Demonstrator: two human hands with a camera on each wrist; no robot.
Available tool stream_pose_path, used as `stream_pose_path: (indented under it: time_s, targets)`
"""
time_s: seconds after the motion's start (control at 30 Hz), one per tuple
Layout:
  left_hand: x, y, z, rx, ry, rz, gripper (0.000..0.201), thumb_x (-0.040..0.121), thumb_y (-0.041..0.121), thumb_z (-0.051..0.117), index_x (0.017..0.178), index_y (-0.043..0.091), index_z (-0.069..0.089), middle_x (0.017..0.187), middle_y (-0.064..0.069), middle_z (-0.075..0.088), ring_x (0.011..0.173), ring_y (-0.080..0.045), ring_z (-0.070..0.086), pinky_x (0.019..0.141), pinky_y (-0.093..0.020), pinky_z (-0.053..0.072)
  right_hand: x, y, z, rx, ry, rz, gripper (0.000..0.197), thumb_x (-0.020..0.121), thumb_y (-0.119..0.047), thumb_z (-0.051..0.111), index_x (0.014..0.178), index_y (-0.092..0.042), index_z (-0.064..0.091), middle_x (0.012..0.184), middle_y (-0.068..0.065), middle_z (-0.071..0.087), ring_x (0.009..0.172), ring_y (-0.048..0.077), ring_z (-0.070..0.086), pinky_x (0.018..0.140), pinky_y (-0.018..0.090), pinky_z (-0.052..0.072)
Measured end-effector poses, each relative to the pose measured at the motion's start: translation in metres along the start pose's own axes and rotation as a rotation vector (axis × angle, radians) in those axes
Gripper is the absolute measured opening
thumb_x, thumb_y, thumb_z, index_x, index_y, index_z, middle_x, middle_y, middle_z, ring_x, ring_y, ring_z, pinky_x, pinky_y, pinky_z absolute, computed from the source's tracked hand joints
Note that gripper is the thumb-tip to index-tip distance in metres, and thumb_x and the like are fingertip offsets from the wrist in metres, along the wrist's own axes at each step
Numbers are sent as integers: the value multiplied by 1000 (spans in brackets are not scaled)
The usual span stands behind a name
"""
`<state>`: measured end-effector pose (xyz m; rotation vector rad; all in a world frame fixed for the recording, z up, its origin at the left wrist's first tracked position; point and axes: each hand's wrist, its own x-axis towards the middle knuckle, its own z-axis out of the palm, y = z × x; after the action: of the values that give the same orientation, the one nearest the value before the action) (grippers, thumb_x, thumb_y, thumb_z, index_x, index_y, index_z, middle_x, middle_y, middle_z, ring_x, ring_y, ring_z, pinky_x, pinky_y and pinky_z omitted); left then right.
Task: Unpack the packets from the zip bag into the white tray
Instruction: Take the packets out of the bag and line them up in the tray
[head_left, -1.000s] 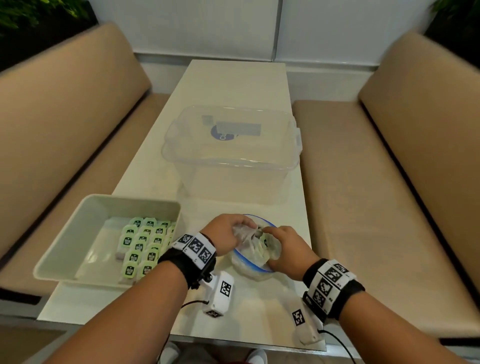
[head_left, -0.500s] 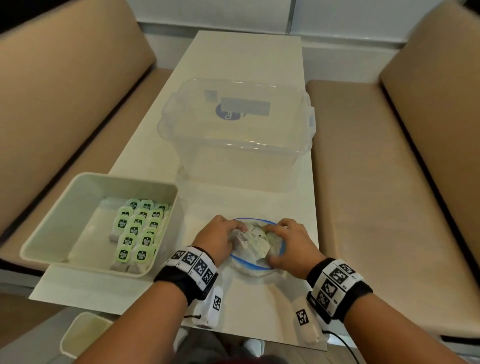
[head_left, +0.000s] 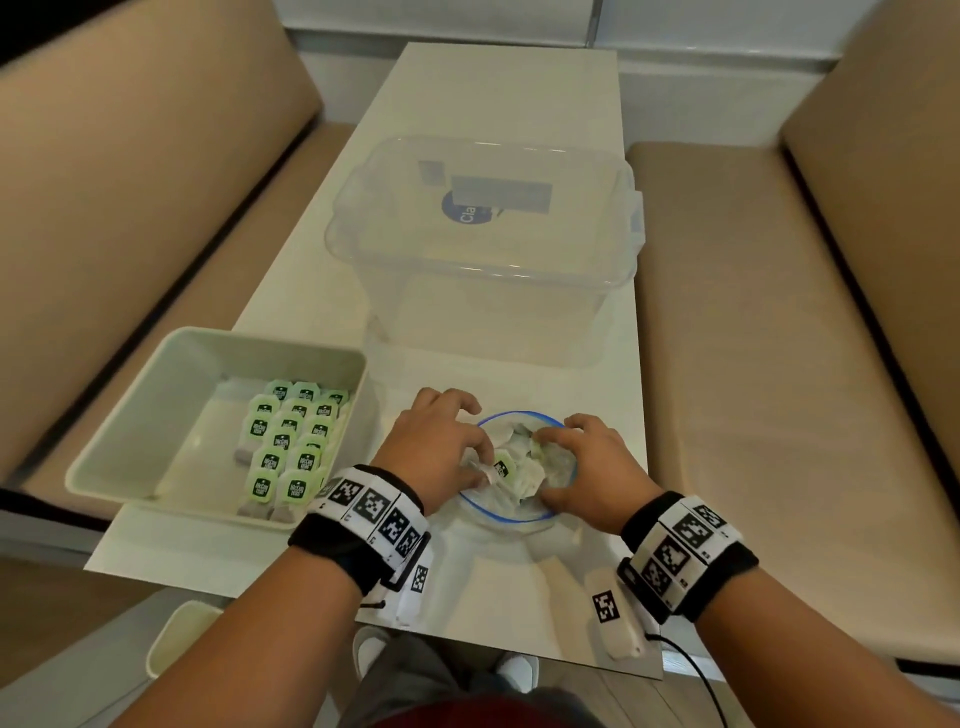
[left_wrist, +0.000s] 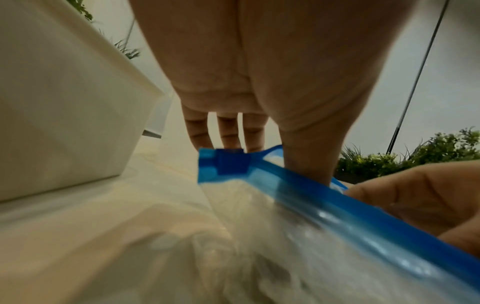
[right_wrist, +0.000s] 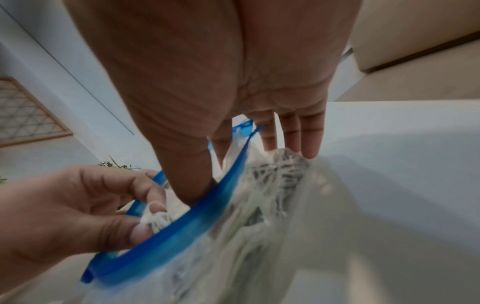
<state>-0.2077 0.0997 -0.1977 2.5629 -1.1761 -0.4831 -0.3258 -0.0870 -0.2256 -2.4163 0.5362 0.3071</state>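
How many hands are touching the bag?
2. The left hand pinches a packet at the zip bag mouth. The right hand grips the bag's rim, thumb inside.

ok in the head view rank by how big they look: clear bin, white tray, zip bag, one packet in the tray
1. clear bin
2. white tray
3. zip bag, partly hidden by both hands
4. one packet

The bin sits farthest from the camera and still looks largest.

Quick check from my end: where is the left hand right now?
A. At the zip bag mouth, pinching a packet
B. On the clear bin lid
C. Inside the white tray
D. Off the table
A: the left hand pinches a packet at the open mouth of the zip bag, beside the white tray.
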Motion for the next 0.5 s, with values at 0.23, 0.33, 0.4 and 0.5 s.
stream_pose_path:
  time_s: [0.23,0.33,0.4,0.5]
  targets:
    - [-4,3,-19,-292,259,116,6,84,37,72,90,36,73,114,17,53,105,-8,41,94,-23,35,-16,-18,-17,25,75,-169,66,63,-49,84,124,-41,62,154,-3,29,142,21,17,116,41,27]
    - [-2,9,-28,-383,258,132,5,86,33,70,88,38,69,100,18,61,101,-9,52,92,-28,41,-14,-22,-15,115,179,-254,46,70,-56,75,112,-37,70,145,-9,43,136,17,28,111,42,32]
    - [-2,12,-30,-398,243,122,5,87,32,69,88,38,68,94,16,66,92,-9,57,88,-33,46,-11,-24,-15,159,247,-281,27,81,-46,72,103,-32,74,128,-11,57,124,14,42,104,41,39]
    - [-2,13,-31,-519,272,39,5,88,28,70,92,29,72,87,14,71,79,-4,62,80,-24,50,-12,-29,-19,250,303,-266,10,86,-36,72,77,-33,70,92,-8,67,91,13,59,83,36,50]
